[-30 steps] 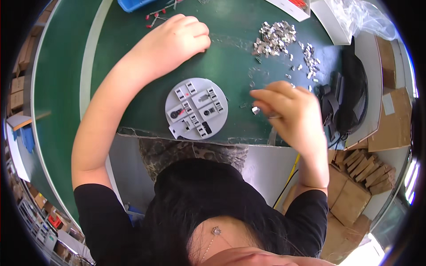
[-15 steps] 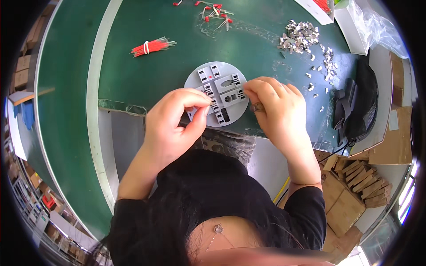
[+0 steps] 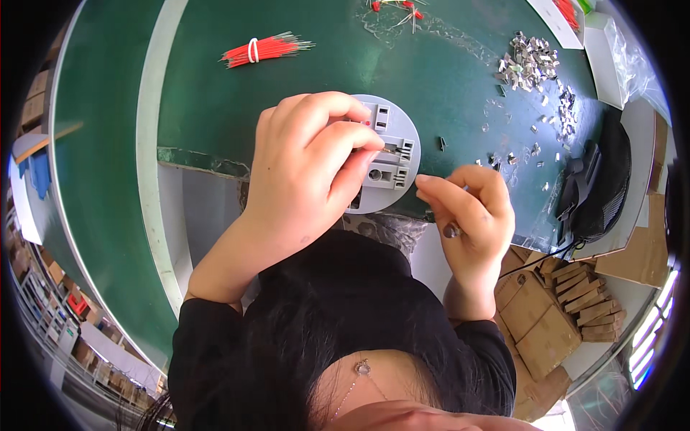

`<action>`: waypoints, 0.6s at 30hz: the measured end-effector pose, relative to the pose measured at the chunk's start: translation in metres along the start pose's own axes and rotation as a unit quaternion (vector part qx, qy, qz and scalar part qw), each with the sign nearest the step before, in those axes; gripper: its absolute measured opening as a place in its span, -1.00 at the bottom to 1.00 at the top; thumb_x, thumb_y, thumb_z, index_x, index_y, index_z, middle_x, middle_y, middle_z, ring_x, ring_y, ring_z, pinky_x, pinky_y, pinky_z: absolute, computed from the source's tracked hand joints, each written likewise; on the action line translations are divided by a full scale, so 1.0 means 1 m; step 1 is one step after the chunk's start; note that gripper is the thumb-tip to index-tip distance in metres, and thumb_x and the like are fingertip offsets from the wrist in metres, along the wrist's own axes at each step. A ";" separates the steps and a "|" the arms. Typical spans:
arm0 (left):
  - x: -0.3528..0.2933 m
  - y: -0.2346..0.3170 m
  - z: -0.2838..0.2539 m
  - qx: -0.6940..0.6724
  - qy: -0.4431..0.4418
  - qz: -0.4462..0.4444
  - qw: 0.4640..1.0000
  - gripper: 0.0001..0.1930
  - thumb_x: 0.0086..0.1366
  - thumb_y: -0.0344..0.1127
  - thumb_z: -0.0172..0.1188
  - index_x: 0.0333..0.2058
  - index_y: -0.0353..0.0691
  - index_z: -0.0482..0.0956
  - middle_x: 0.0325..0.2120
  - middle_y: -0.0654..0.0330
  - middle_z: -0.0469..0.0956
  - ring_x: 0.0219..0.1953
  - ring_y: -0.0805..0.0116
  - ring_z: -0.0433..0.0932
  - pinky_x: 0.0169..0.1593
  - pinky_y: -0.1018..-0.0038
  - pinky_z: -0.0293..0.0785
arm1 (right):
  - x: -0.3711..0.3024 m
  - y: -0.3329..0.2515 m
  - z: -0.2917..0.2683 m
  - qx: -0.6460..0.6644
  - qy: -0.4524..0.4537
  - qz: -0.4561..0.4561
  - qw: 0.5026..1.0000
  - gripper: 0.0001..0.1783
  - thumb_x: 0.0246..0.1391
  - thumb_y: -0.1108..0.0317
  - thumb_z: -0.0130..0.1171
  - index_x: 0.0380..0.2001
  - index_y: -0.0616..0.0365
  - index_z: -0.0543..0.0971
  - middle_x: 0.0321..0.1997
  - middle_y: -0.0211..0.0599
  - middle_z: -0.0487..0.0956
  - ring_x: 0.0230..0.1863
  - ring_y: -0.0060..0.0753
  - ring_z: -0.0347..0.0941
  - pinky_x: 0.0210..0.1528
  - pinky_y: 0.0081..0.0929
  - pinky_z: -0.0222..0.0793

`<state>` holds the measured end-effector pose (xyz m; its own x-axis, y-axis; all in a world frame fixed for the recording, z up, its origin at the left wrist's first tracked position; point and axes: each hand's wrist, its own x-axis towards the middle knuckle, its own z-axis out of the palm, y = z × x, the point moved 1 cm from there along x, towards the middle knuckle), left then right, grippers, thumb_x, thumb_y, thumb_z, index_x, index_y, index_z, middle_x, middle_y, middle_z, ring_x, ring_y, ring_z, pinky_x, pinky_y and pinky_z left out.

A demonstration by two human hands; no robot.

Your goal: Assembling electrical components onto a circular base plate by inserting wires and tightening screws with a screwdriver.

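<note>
Covering the left part of the round grey fixture [image 3: 406, 128] at the tabletop's [image 3: 208, 115] near edge, my left hand [image 3: 305, 158] is bent at the fingers; my right hand [image 3: 474, 212], curled, is just beside the fixture. Whether either grips anything, I cannot tell. Small metal pieces [image 3: 530, 63] heap toward the right edge.

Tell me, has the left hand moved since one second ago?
Yes: the left hand has come toward the body, closer to the green table's near edge, and is now over the grey slotted disc.
</note>
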<state>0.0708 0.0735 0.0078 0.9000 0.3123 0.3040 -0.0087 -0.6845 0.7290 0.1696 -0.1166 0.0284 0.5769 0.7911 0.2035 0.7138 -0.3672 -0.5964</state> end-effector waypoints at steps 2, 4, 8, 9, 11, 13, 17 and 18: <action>0.001 0.000 0.000 -0.001 -0.001 -0.009 1.000 -0.79 0.04 -0.58 0.40 -0.34 -0.20 0.63 -0.14 0.20 0.54 -0.07 0.21 0.46 -0.13 0.39 0.49 | 0.000 0.005 -0.001 0.013 0.041 -0.049 0.998 -0.67 -0.11 0.55 0.41 -0.21 0.05 0.66 -0.27 -0.45 0.65 -0.49 -0.46 0.50 -0.49 -0.48 0.29; 0.002 0.001 0.000 -0.004 -0.003 -0.017 1.000 -0.79 0.03 -0.57 0.41 -0.34 -0.20 0.63 -0.13 0.20 0.54 -0.06 0.20 0.46 -0.12 0.37 0.47 | 0.002 0.005 -0.002 0.014 0.049 -0.046 0.998 -0.67 -0.12 0.55 0.42 -0.22 0.05 0.66 -0.28 -0.46 0.66 -0.50 -0.46 0.49 -0.49 -0.49 0.28; 0.006 0.004 -0.001 0.058 -0.008 0.013 0.998 -0.79 0.01 -0.55 0.42 -0.35 -0.18 0.64 -0.12 0.20 0.54 -0.08 0.17 0.47 -0.06 0.34 0.41 | 0.009 0.005 -0.001 0.017 0.070 -0.041 0.997 -0.66 -0.15 0.56 0.45 -0.23 0.04 0.65 -0.31 -0.47 0.68 -0.53 -0.47 0.48 -0.51 -0.50 0.26; 0.006 0.005 -0.001 0.079 -0.006 0.023 0.997 -0.78 0.00 -0.53 0.41 -0.36 -0.15 0.62 -0.13 0.24 0.55 -0.10 0.19 0.48 -0.06 0.31 0.37 | 0.011 0.005 -0.001 0.017 0.069 -0.039 0.997 -0.66 -0.15 0.55 0.45 -0.24 0.04 0.65 -0.32 -0.47 0.69 -0.54 -0.47 0.48 -0.51 -0.50 0.26; 0.006 0.007 0.000 0.120 0.000 0.043 0.992 -0.78 -0.03 -0.47 0.38 -0.37 -0.09 0.60 -0.15 0.30 0.56 -0.14 0.23 0.51 -0.06 0.27 0.29 | 0.014 0.004 -0.003 0.016 0.066 -0.036 0.997 -0.65 -0.16 0.55 0.46 -0.24 0.03 0.65 -0.33 -0.47 0.69 -0.55 -0.48 0.48 -0.51 -0.49 0.25; 0.010 0.009 -0.004 0.110 -0.015 0.033 0.993 -0.78 -0.03 -0.50 0.39 -0.38 -0.11 0.61 -0.12 0.26 0.56 -0.13 0.20 0.51 -0.06 0.28 0.32 | 0.020 0.003 -0.006 -0.007 0.021 -0.016 1.000 -0.68 -0.16 0.54 0.48 -0.28 0.05 0.63 -0.35 -0.44 0.70 -0.52 -0.50 0.50 -0.49 -0.53 0.24; 0.011 0.006 -0.005 0.071 -0.041 0.004 0.997 -0.77 -0.05 -0.56 0.41 -0.39 -0.13 0.62 -0.06 0.18 0.55 -0.10 0.13 0.50 -0.05 0.29 0.39 | 0.028 0.016 -0.006 -0.035 -0.012 -0.065 0.997 -0.69 -0.16 0.50 0.49 -0.30 0.05 0.63 -0.35 -0.44 0.69 -0.50 -0.48 0.50 -0.47 -0.53 0.24; 0.011 0.005 -0.004 0.049 -0.037 -0.008 0.998 -0.76 -0.06 -0.56 0.41 -0.40 -0.13 0.62 -0.06 0.18 0.55 -0.10 0.12 0.51 -0.04 0.28 0.38 | 0.029 0.018 -0.006 -0.043 -0.016 -0.095 0.994 -0.69 -0.17 0.48 0.49 -0.30 0.04 0.63 -0.35 -0.45 0.69 -0.50 -0.47 0.50 -0.46 -0.52 0.24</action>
<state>0.0784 0.0766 0.0171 0.9297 0.2760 0.2439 0.0448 -0.7418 0.6691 0.2015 -0.1031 0.0284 0.4161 0.8647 0.2814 0.8410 -0.2483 -0.4808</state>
